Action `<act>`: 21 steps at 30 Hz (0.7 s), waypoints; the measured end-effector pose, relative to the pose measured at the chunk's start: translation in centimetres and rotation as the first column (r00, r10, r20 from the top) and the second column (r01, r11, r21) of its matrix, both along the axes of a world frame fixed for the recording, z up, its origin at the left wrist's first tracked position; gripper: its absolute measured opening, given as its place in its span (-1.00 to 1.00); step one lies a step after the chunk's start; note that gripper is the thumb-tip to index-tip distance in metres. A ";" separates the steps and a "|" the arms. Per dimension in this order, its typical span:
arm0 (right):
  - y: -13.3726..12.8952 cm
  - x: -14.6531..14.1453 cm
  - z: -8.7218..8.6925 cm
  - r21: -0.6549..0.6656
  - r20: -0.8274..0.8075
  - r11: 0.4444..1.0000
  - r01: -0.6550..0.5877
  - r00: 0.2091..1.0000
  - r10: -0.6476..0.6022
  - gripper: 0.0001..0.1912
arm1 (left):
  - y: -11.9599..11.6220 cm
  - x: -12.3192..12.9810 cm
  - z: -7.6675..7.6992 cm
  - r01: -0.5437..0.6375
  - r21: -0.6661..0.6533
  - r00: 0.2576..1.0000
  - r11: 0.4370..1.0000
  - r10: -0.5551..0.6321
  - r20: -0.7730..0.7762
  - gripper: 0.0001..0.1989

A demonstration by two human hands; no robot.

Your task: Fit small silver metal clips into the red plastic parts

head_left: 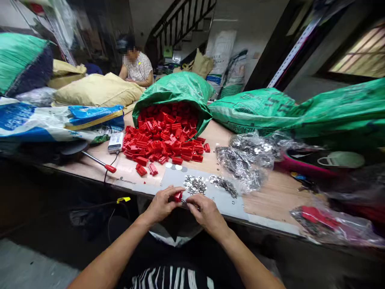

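Note:
At the table's front edge my left hand [161, 205] is closed round a small red plastic part [178, 196], gripped between thumb and fingers. Close beside it, my right hand [207, 212] pinches a thin metal piece [184, 201] against the red part; its exact shape is too small to make out. Just beyond my hands, a pile of small shiny metal pieces [195, 185] and a heap of darker metal clips [227, 187] lie on a grey mat [171, 181]. Many like red plastic parts [162, 138] spill from a green woven sack [177, 88].
Left of the red heap are a white device box [116, 142] with a cable and a red-handled rod [99, 161]. Clear bags of metal parts [240, 166] lie right of the mat. Green sacks [255, 108] line the back. Another person [140, 68] sits beyond the table.

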State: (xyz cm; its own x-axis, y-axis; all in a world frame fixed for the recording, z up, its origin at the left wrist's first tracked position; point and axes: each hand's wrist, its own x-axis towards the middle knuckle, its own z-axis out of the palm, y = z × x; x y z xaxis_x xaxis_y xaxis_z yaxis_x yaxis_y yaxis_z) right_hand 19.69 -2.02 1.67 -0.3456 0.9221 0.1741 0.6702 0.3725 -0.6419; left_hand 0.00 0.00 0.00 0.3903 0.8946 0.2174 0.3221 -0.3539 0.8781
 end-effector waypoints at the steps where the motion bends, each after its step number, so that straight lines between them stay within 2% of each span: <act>1: 0.0 -0.1 -0.1 0.003 0.001 1.000 -0.003 1.000 0.003 -0.84 | 0.1 0.0 0.0 0.001 0.002 1.000 1.000 -0.001 0.007 -0.60; 9: 0.2 0.0 -0.4 0.005 0.048 1.000 -0.004 0.999 0.004 -0.85 | 0.3 0.2 0.1 0.017 -0.004 0.999 1.000 -0.016 0.047 -0.63; 17: 0.2 -2.4 1.1 -0.046 0.207 0.992 0.120 0.972 -0.109 -0.81 | 0.9 0.1 0.0 0.006 -0.009 0.999 1.000 -0.006 0.033 -0.69; 21: 0.6 -2.1 1.3 -0.098 0.118 0.992 0.081 0.991 -0.069 -0.82 | 0.7 0.1 0.0 -0.013 -0.001 1.000 1.000 0.013 0.024 -0.68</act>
